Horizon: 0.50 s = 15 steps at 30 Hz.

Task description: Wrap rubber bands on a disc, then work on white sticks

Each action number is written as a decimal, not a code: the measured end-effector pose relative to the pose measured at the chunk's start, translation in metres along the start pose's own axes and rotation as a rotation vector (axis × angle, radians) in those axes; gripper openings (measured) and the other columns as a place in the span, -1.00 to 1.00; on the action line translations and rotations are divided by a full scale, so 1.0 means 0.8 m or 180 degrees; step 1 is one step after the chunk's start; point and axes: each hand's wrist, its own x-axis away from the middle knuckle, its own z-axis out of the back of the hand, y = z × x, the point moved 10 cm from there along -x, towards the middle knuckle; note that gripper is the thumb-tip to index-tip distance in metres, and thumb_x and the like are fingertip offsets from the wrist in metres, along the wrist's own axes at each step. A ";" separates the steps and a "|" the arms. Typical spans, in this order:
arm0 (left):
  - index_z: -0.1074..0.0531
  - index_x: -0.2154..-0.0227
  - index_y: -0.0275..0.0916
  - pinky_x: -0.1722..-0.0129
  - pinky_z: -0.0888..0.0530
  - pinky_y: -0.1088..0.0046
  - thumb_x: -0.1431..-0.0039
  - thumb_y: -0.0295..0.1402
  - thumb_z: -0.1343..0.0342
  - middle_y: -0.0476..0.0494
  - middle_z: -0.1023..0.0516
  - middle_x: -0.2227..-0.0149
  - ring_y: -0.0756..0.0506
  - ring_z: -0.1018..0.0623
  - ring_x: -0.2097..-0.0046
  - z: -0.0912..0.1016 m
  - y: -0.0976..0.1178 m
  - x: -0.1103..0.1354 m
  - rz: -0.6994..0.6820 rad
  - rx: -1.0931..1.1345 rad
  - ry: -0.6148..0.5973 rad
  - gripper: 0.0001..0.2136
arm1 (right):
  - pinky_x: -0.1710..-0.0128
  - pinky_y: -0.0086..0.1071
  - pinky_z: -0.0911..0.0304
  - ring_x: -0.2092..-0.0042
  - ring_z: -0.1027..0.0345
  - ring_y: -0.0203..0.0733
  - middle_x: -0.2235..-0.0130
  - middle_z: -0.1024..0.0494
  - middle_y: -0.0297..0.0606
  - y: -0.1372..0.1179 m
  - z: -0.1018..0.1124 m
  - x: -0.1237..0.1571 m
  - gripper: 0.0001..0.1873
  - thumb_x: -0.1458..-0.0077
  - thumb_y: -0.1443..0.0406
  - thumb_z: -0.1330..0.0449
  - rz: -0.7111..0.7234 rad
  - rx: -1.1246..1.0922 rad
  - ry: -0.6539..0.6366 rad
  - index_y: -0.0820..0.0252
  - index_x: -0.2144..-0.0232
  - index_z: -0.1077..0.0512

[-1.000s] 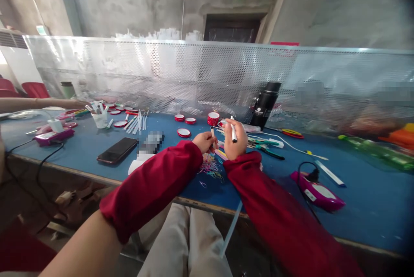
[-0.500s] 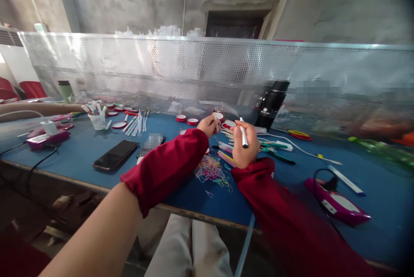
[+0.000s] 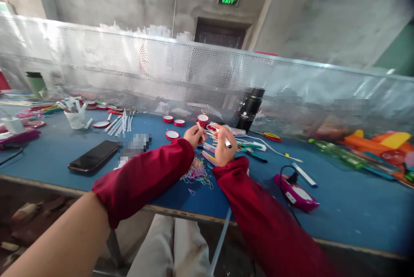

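My right hand (image 3: 224,146) is closed around a white marker pen (image 3: 228,143) with a black end, its tip toward my left hand. My left hand (image 3: 193,135), also closed, pinches a short pale stick (image 3: 201,132). The two hands are close together, slightly apart, over the blue table (image 3: 252,221). A pile of colourful rubber bands (image 3: 197,172) lies just below them. Right behind my left hand stands a red roll with a white top (image 3: 202,119). Loose pens (image 3: 208,156) lie between and under the hands.
A phone (image 3: 94,156) lies left, near a white cup of pens (image 3: 75,118). Red rings (image 3: 172,134) sit behind the left sleeve. A black bottle (image 3: 251,109) leans at the perforated screen (image 3: 155,61). Green-handled pliers (image 3: 254,152) and a purple device (image 3: 296,193) lie right.
The view has turned right, so the table things sit further left and an orange toy shows at right. Both hands keep close together; the pale stick in my left hand shows more clearly.
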 end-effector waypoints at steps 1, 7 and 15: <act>-0.30 0.42 -0.26 0.60 -0.26 0.60 -0.28 -0.36 0.05 0.03 -0.45 0.55 0.11 -0.36 0.62 0.003 0.000 0.003 0.0039 0.0014 0.0039 -0.84 | 0.19 -0.22 -0.36 0.22 -0.45 -0.13 0.24 -0.56 -0.19 0.001 0.000 0.000 -0.59 -0.31 0.10 0.06 -0.0022 -0.0016 0.0012 0.17 0.12 -0.50; -0.33 0.41 -0.23 0.58 -0.27 0.60 -0.25 -0.29 -0.02 0.04 -0.47 0.52 0.11 -0.37 0.62 0.031 -0.001 0.015 0.0214 0.0179 0.0312 -0.84 | 0.19 -0.24 -0.37 0.23 -0.45 -0.15 0.22 -0.58 -0.18 0.004 -0.002 -0.001 -0.66 -0.27 0.11 -0.03 -0.0091 -0.0052 0.0041 0.16 0.11 -0.48; -0.30 0.37 -0.27 0.59 -0.26 0.62 -0.29 -0.40 0.06 0.01 -0.47 0.52 0.12 -0.37 0.61 0.076 0.013 -0.018 0.0242 0.0869 0.0844 -0.88 | 0.30 -0.26 -0.39 0.40 -0.46 -0.21 0.38 -0.58 -0.28 -0.010 -0.019 0.007 -0.70 -0.30 0.13 0.01 -0.0099 -0.0152 -0.0282 0.15 0.11 -0.40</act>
